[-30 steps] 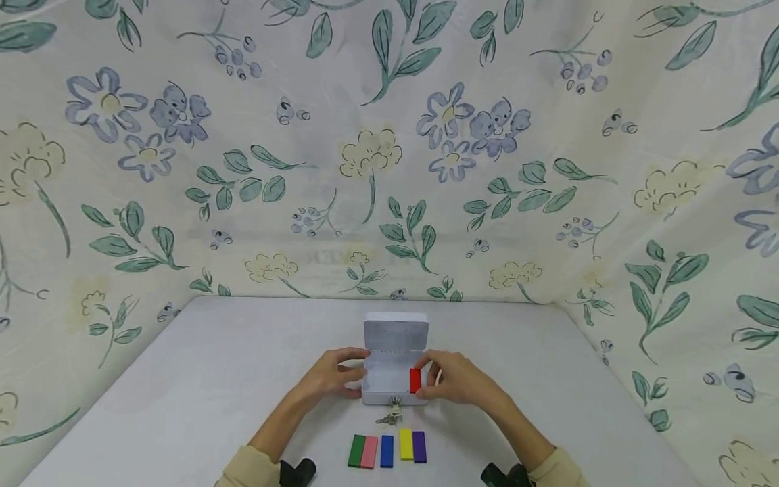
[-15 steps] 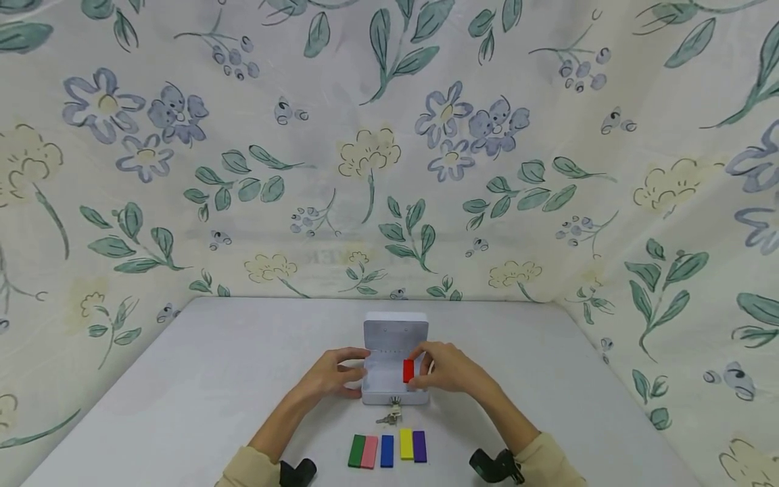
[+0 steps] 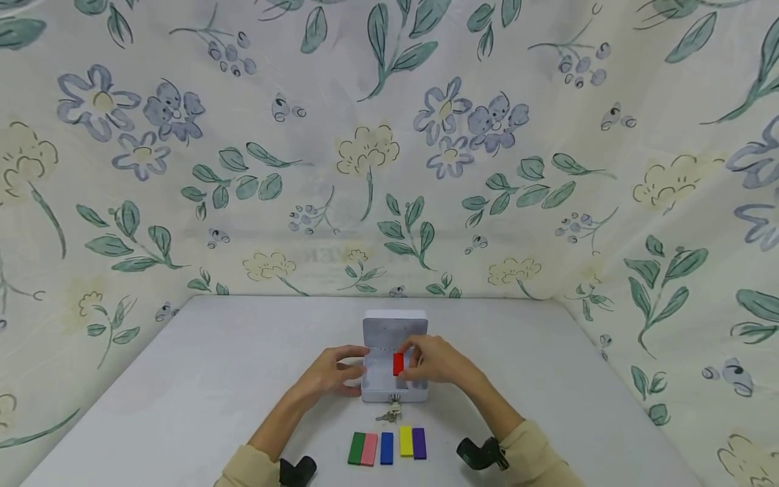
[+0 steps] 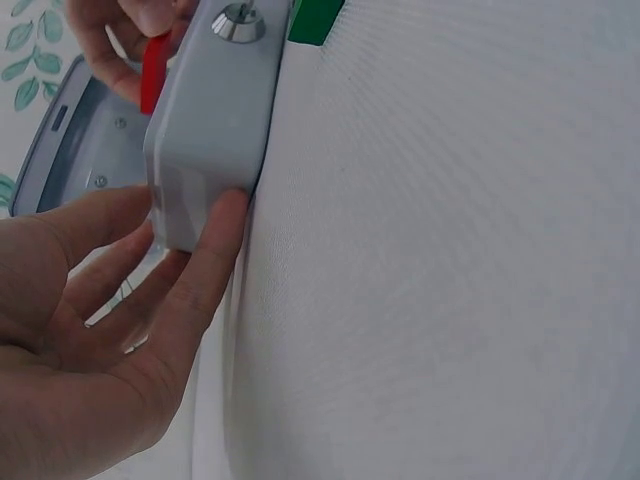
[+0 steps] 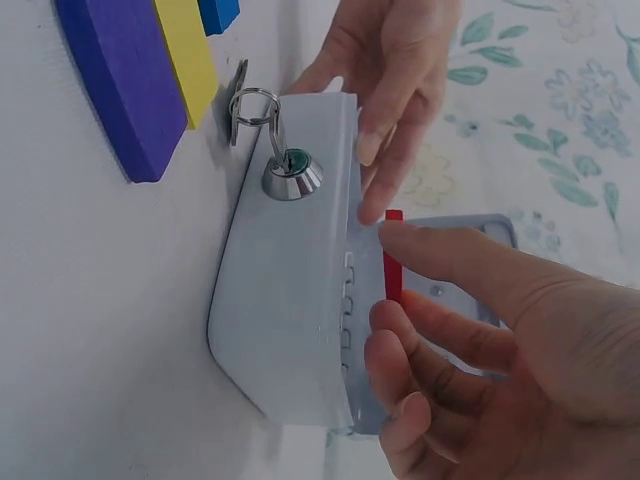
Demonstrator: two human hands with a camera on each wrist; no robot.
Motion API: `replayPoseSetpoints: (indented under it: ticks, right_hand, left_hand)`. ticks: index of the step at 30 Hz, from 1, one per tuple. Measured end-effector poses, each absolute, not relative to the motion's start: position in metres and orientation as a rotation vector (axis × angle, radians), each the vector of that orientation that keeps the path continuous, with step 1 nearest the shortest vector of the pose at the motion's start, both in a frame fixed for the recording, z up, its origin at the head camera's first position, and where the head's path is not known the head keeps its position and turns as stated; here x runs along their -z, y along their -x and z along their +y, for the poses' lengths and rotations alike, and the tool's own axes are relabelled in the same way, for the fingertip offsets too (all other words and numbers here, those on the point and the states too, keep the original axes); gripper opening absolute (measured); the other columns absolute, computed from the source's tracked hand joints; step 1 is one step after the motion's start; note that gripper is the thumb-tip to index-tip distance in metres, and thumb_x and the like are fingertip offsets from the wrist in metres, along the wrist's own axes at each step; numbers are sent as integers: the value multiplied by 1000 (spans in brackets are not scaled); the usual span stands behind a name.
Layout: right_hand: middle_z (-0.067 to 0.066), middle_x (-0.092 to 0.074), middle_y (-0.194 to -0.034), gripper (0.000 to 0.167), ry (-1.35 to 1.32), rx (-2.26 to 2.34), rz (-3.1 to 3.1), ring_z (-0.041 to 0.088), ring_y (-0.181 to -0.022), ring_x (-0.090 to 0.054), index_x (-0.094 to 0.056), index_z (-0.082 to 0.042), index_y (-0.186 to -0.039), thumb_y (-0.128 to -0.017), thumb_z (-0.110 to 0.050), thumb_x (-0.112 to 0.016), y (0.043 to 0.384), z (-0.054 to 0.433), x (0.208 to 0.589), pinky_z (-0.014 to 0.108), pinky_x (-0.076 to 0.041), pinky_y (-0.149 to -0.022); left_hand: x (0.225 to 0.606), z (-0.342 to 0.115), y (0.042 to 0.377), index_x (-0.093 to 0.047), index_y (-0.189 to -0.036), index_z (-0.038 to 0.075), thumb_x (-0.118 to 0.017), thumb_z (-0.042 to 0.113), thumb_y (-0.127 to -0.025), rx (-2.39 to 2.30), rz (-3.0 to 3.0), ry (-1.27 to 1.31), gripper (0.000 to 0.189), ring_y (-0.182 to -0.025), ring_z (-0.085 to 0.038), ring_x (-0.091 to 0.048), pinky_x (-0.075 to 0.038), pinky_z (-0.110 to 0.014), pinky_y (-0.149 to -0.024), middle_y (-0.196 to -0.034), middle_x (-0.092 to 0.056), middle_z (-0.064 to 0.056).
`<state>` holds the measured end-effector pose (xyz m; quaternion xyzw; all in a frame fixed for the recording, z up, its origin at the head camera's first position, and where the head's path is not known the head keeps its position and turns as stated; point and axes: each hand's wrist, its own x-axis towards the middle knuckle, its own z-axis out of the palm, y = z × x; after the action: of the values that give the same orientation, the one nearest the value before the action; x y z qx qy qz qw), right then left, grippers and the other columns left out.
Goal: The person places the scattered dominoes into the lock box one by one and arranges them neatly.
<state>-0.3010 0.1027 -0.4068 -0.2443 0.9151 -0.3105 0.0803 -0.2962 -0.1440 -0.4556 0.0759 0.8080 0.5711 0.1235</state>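
Observation:
A light grey metal cash box stands on the white table with its lid raised. My right hand pinches a flat red block over the box's open inside, thumb on one end and fingers on the other. In the right wrist view the red block appears edge-on above the rim. My left hand rests against the box's left side. Its extended fingers touch the wall and corner in the left wrist view. Keys on a ring hang from the front lock.
In front of the box lie a green block, a pink block, a blue block, a yellow block and a purple block. A flowered curtain surrounds the table at the back and sides.
My right hand has carried the red block leftward and slightly back, from the box's right side to over its middle. The left hand keeps its place at the box.

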Motion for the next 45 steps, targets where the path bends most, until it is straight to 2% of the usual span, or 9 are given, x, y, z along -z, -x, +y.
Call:
replayPoseSetpoints:
  ticks: [19,37,45]
  right_hand:
    - [0,-60,-70,37,800,932,2709,11,-60,-53,-67,-6,-111,-79,-18,-81,313,79,410,20,-48,-56]
    - [0,-59,-75,39,817,892,2672,8,-63,-50,-67,-4,-114,-80,-16,-81,318,62,423,17,-43,-56]
    - [-3,-60,-71,39,790,852,2662,7,-59,-50,-68,-6,-115,-80,-18,-81,320,55,432,18,-42,-53]
  left_hand:
    - [454,-146,299,-54,-136,3,-66,11,-93,-1697,2306,-301,46,-117,-34,-60,-60,-40,-75,-146,-47,-21]
    - [454,-148,299,-54,-136,2,-67,11,-92,-1692,2298,-335,47,-114,-31,-62,-60,-39,-75,-145,-48,-22]
    - [456,-149,298,-53,-137,1,-66,11,-92,-1686,2299,-348,47,-112,-29,-63,-60,-39,-74,-144,-48,-24]
